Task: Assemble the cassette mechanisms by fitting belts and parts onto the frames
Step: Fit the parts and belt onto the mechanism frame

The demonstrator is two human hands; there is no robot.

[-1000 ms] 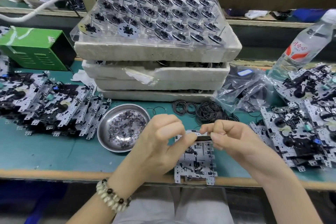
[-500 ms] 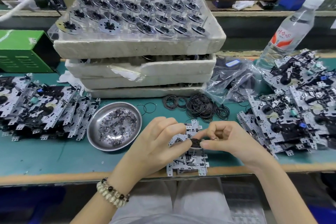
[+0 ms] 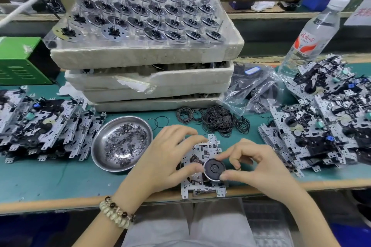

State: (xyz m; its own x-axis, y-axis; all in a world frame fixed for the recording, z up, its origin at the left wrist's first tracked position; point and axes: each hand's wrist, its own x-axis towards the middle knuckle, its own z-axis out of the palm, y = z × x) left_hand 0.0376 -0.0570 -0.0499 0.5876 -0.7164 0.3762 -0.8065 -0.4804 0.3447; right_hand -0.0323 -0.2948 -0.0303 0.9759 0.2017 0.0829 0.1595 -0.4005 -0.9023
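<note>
One frame point(image 3: 213, 145) lies at the middle of the surface's near edge. Your left hand point(image 3: 166, 156) curls over its left side, thumb tip against the one black flywheel point(image 3: 214, 169) atop it. Your right hand point(image 3: 259, 168) pinches that flywheel's rim between thumb and forefinger. Behind: one steel dish point(image 3: 102, 143) of washers, one heap of belts point(image 3: 216, 120), four stacked foam trays point(image 3: 140, 56).

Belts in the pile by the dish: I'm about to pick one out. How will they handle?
Probably floppy and very light: the belts are thin black loops. Likely to snag, since they lie overlapped in a heap, so one may drag others along. Unlikely to roll, as they lie flat on the mat.
</note>
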